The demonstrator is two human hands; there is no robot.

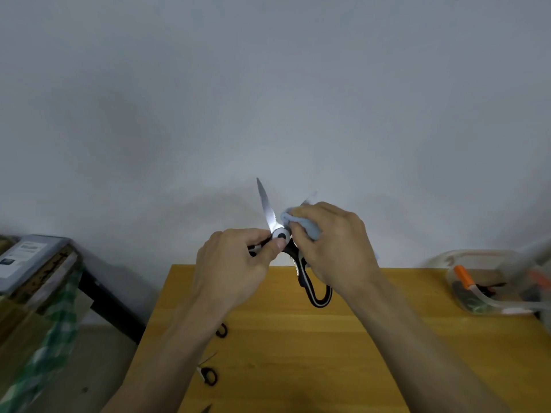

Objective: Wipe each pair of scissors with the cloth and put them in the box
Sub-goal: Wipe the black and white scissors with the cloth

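Scissors with steel blades and black-and-white handles (275, 231) are held open above the yellow wooden surface (328, 353). Left hand (235, 263) grips them at the pivot; right hand (337, 248) pinches a pale blue cloth (301, 223) around one blade. Clear plastic box (489, 281) sits far right.

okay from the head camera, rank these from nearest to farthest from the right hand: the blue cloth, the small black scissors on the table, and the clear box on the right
Measured from the right hand:
1. The blue cloth, held in that hand itself.
2. The clear box, at the table's right edge.
3. The small black scissors, low on the table's left side, near the left forearm.
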